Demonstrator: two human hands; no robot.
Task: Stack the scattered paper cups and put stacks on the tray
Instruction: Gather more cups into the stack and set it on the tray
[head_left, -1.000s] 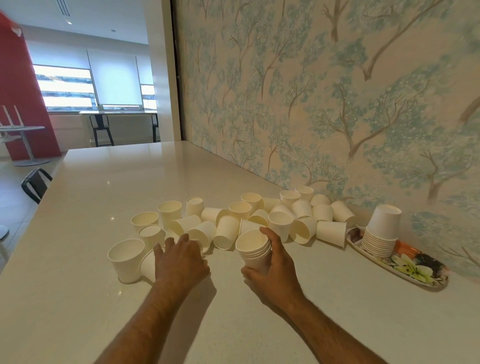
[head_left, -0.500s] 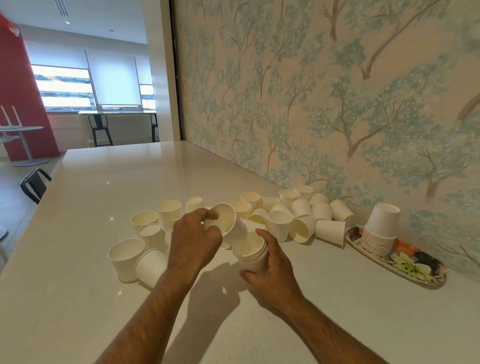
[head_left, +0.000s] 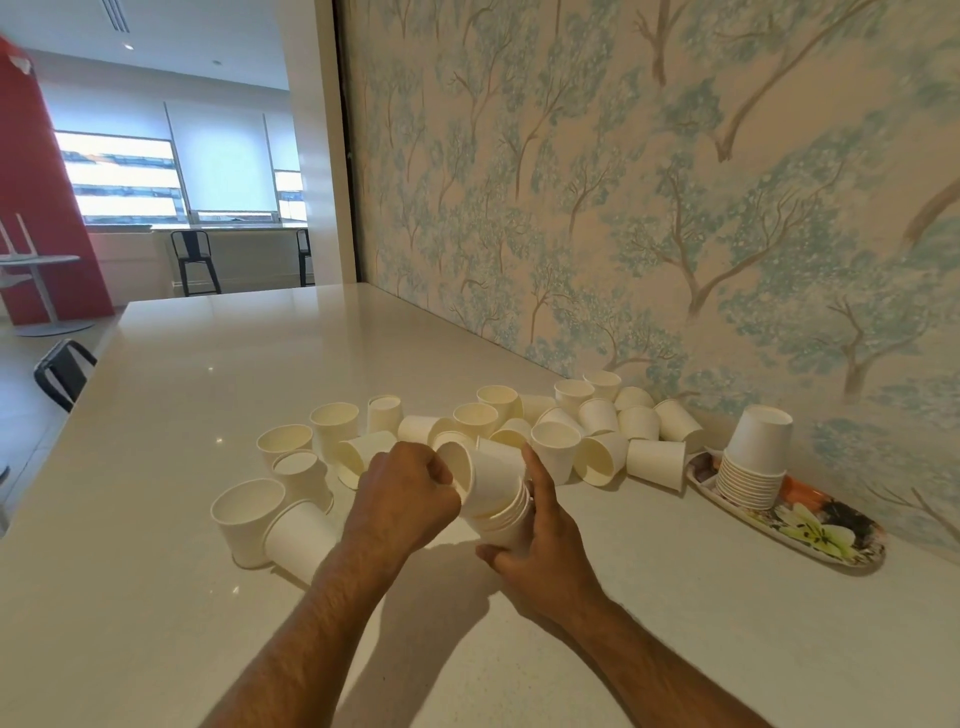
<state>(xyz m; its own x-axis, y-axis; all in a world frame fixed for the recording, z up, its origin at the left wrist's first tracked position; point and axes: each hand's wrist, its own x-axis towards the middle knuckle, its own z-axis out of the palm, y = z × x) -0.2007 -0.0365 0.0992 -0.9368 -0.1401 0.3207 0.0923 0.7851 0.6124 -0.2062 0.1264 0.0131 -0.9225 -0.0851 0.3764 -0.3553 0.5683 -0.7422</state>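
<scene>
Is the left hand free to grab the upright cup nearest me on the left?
Probably not yet. The left hand is shut on a cup it is fitting into the stack the right hand holds. The upright cup stands unobstructed beside it.

Both forearms are bare and hairy, hands (head_left: 405, 499) ungloved, no sleeves showing.

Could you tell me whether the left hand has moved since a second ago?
Yes. The left hand has lifted off the table, away from the large upright cup, and moved right to the stack in the right hand.
</scene>
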